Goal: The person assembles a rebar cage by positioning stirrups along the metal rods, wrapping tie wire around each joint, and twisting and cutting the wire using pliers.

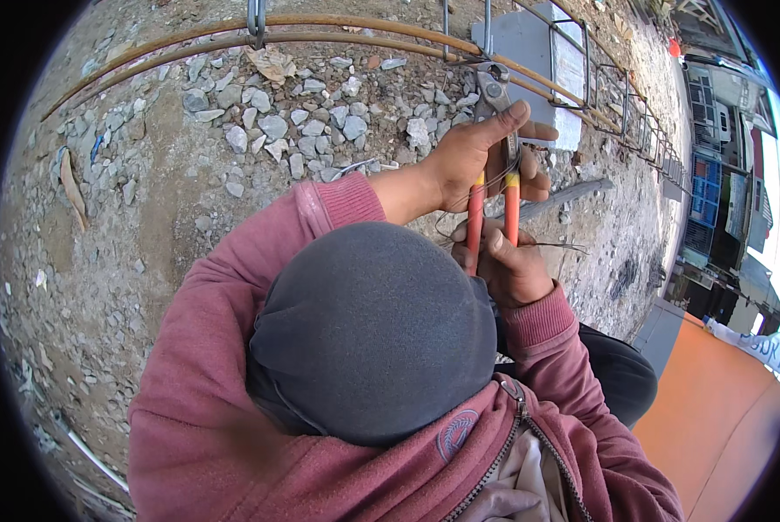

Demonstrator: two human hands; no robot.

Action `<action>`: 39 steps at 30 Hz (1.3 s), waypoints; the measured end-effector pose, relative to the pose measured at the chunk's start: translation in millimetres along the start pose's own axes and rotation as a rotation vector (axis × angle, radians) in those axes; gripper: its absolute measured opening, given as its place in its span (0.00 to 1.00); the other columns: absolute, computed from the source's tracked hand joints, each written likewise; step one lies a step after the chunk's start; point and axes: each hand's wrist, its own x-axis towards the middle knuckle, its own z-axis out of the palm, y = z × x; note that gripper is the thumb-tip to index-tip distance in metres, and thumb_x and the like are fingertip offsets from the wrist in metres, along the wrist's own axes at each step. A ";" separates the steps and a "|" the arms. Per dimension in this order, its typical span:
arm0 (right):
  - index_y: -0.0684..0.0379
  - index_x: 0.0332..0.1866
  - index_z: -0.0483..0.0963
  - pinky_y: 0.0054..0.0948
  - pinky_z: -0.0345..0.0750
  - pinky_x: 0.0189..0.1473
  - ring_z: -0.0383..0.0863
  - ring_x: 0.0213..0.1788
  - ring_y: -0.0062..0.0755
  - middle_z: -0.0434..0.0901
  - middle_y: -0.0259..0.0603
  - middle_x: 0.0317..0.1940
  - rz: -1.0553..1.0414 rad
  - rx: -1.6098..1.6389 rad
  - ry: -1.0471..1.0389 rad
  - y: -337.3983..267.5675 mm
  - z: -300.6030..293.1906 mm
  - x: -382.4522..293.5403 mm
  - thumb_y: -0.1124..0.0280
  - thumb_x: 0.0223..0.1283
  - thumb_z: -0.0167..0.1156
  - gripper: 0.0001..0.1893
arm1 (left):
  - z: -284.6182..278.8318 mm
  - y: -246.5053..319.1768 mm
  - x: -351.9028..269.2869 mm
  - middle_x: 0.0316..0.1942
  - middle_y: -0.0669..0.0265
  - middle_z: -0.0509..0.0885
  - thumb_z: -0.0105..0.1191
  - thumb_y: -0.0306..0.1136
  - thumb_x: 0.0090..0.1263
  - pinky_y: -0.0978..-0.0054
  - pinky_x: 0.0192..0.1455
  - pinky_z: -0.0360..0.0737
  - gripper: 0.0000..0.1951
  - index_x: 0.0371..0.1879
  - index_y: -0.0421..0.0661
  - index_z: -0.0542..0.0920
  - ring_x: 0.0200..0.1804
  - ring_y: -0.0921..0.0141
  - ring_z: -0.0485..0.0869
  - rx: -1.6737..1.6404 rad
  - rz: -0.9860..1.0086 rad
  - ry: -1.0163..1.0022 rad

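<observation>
Steel end-cutting pincers (494,91) with orange handles point away from me, their jaws close to a rusty reinforcing bar. My left hand (458,156) is around the pincers' neck, thumb over the near side and fingers behind. Thin tie wire (458,207) loops past its palm and down between the handles. My right hand (514,261) is at the lower handles, with its thumb across the right one. Loose wire ends stick out to the right of that hand. Parts of the right fingers are hidden behind the handles.
Long rebar rods (364,29) with square stirrups (256,23) cross the far side, running right past a grey block (566,85). Crushed stones (272,127) cover the ground. A wood strip (569,192) lies beyond my right hand. My covered knee (377,333) fills the middle. An orange surface (703,404) is lower right.
</observation>
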 end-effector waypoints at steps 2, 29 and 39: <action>0.65 0.32 0.71 0.19 0.68 0.23 0.71 0.19 0.23 0.71 0.34 0.18 0.059 -0.029 -0.030 1.1 4.6 1.2 0.69 0.50 0.63 0.12 | -1.4 0.8 1.9 0.15 0.73 0.71 0.52 0.55 0.61 0.75 0.28 0.75 0.24 0.37 0.43 0.73 0.18 0.75 0.72 0.031 -0.035 0.065; 0.63 0.60 0.63 0.30 0.72 0.47 0.73 0.50 0.29 0.74 0.39 0.46 0.053 -0.319 0.128 51.0 -40.7 54.1 0.57 0.54 0.60 0.32 | -117.1 -34.3 -34.8 0.38 0.63 0.79 0.48 0.31 0.68 0.77 0.35 0.80 0.14 0.51 0.42 0.70 0.35 0.71 0.82 0.788 0.252 0.404; 0.69 0.43 0.72 0.20 0.61 0.24 0.61 0.16 0.19 0.66 0.31 0.14 0.436 -0.046 -0.478 55.9 -16.9 61.9 0.61 0.60 0.45 0.19 | -100.6 45.9 -52.0 0.41 0.57 0.80 0.45 0.31 0.69 0.69 0.36 0.84 0.13 0.48 0.38 0.72 0.34 0.65 0.84 0.374 0.415 0.525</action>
